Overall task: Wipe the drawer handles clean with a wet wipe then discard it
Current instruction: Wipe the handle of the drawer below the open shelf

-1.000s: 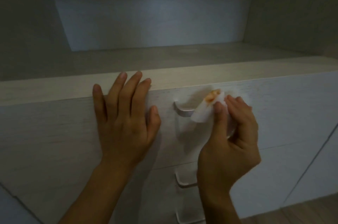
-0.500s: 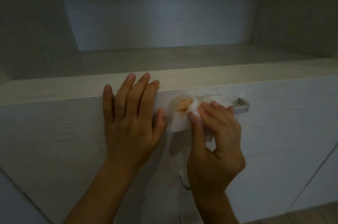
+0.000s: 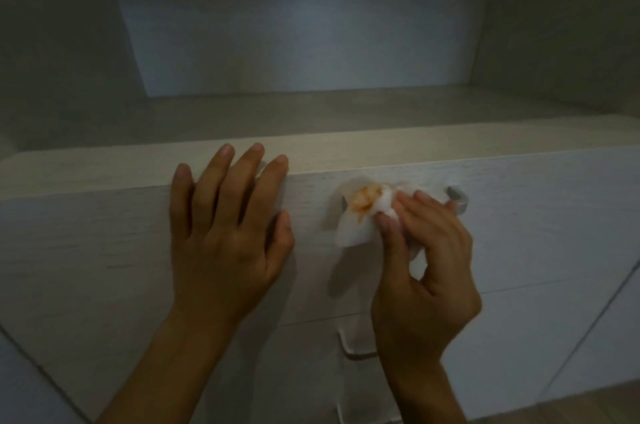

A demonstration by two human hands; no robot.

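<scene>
Dim room. Open recess in a pale wood-grain cabinet (image 3: 554,233): flat back panel (image 3: 304,25) catches a soft bluish-white glow at centre, grey side walls (image 3: 52,42) fall into shadow. Beige wood-grain shelf ledge (image 3: 450,143) runs across the front. Strip of brown wooden floor (image 3: 609,411) bottom right.

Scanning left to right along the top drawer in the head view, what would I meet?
Left hand flat on the drawer front, stained wet wipe, right hand pinching it, bare end of the drawer handle.
</scene>
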